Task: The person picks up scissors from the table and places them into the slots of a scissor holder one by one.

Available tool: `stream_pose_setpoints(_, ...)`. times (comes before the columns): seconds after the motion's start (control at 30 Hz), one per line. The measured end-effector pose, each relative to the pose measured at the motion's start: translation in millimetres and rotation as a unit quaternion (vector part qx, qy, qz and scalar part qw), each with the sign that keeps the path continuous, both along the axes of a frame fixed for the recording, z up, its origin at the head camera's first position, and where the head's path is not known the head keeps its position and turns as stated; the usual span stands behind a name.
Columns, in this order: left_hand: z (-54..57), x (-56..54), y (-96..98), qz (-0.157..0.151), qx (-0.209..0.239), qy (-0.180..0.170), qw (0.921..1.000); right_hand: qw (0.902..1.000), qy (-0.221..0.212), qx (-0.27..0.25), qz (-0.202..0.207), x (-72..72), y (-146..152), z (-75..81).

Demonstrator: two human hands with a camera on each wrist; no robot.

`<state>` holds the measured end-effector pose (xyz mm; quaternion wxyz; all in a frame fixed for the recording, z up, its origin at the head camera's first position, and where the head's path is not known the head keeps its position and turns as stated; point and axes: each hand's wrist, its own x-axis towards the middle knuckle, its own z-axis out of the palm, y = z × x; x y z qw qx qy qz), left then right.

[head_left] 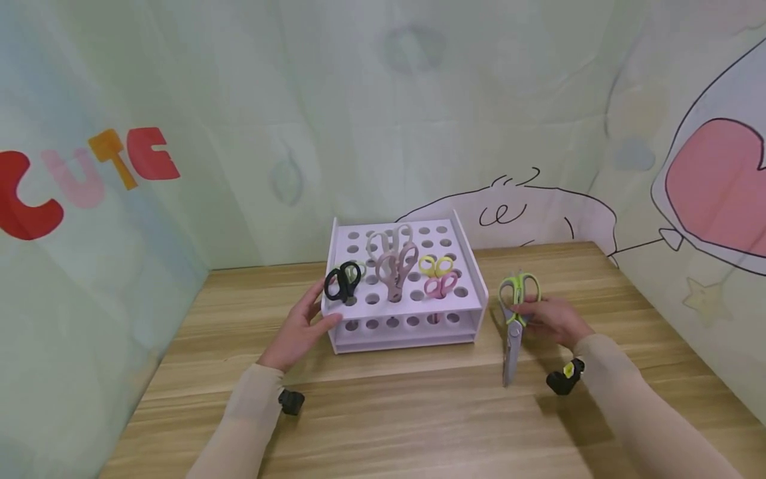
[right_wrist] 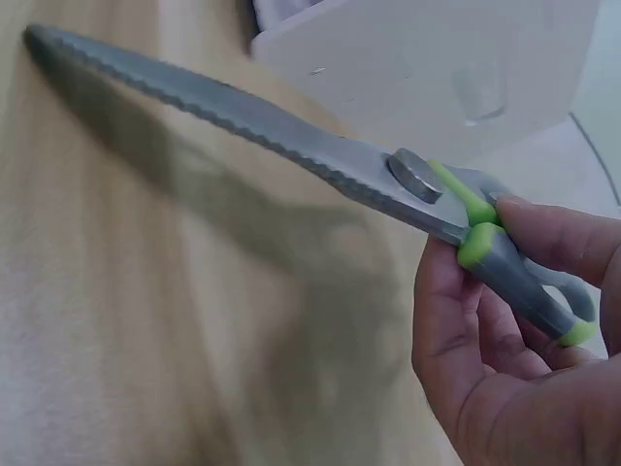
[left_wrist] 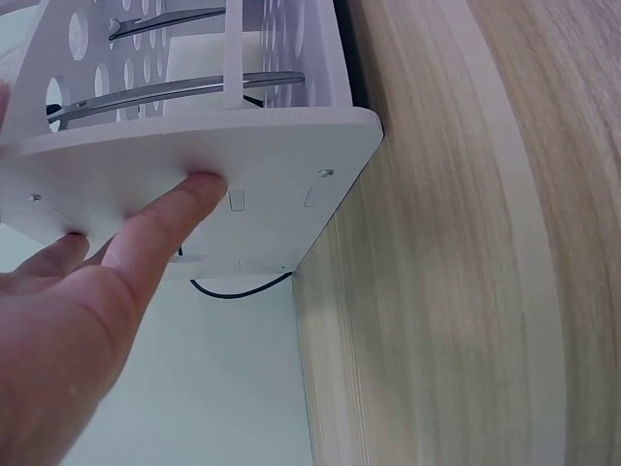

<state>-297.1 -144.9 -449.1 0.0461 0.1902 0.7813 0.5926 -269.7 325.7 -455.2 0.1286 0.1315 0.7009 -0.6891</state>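
Note:
My right hand [head_left: 556, 318] pinches a pair of scissors [right_wrist: 281, 146] by its green-and-grey handles, thumb on one side and fingers on the other. Its long serrated blades are together, pointing toward the front of the table, tip close over the wood. To the left stands a white rack [head_left: 401, 313] with rows of round holes. My left hand [head_left: 299, 332] holds its front left corner, fingers [left_wrist: 165, 218] against the outer side panel and thumb at the front edge. Black-handled scissors [head_left: 344, 283] stand in the rack near that hand.
Mauve scissors [head_left: 395, 269], yellow scissors [head_left: 435, 266] and pink scissors [head_left: 441, 286] stand in the rack, with pale-handled pairs behind. A wooden table [head_left: 407, 412] carries everything. Printed cloth [head_left: 269, 133] hangs behind the rack and at both sides.

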Motion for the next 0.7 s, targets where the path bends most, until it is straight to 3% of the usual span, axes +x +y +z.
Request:
stream_pose_setpoints(0.23, -0.1, 1.0, 0.1, -0.001, -0.002, -0.005, 1.0000, 0.9983, 0.022, -0.054, -0.006, 3.9, 2.3, 23.4)
stream_pose_setpoints(0.5, -0.1, 2.2, 0.3, -0.001, -0.002, -0.005, 1.0000, 0.9973, 0.059, -0.034, -0.025, 5.2, 6.5, 43.2)
stream_pose_setpoints(0.7, 0.6, 2.1, -1.3, 0.001, -0.006, -0.003, 1.0000, 0.9921, 0.104, -0.068, -0.018, 4.0, 7.2, 57.8)
